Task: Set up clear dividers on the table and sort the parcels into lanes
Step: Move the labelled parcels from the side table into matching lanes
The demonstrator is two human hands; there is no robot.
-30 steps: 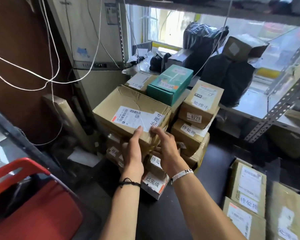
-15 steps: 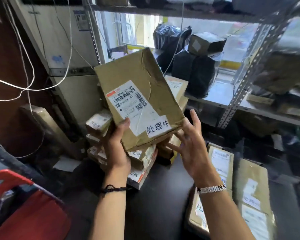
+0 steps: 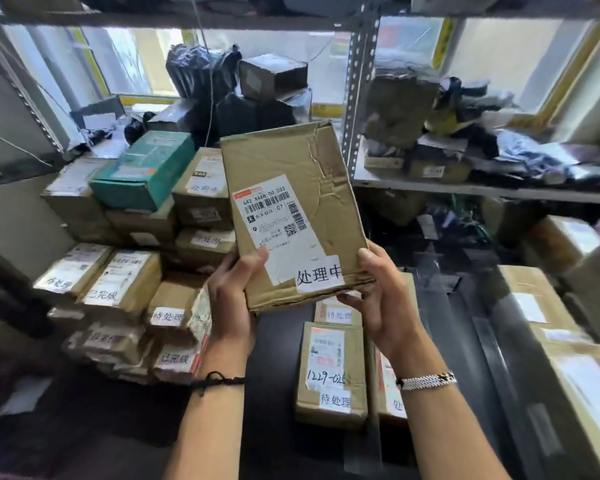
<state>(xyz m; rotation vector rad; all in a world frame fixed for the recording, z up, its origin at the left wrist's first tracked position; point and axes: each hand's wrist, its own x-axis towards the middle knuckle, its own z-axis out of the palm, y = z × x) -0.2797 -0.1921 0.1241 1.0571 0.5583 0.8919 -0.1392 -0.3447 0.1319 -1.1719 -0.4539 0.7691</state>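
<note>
A creased brown cardboard parcel (image 3: 284, 161) with a white shipping label and a handwritten sticker is held upright above the dark table (image 3: 278, 341). My left hand (image 3: 232, 299) grips its lower left edge. My right hand (image 3: 381, 299) grips its lower right edge and underside. A pile of unsorted labelled parcels (image 3: 129, 282) stands at the left, topped by a green box (image 3: 142, 168). Below the held parcel several parcels (image 3: 329, 372) lie flat in rows. A clear divider strip (image 3: 371, 410) seems to run between two rows; its outline is blurred.
More flat parcels (image 3: 551, 327) lie along the right of the table. A metal shelf rack (image 3: 357, 91) stands behind, loaded with black bags (image 3: 201, 77) and boxes. Windows are at the back.
The parcel was lifted off the pile and brought to the right and closer, now upright. My right hand closed on its lower right edge. The view turned right, away from the red chair.
</note>
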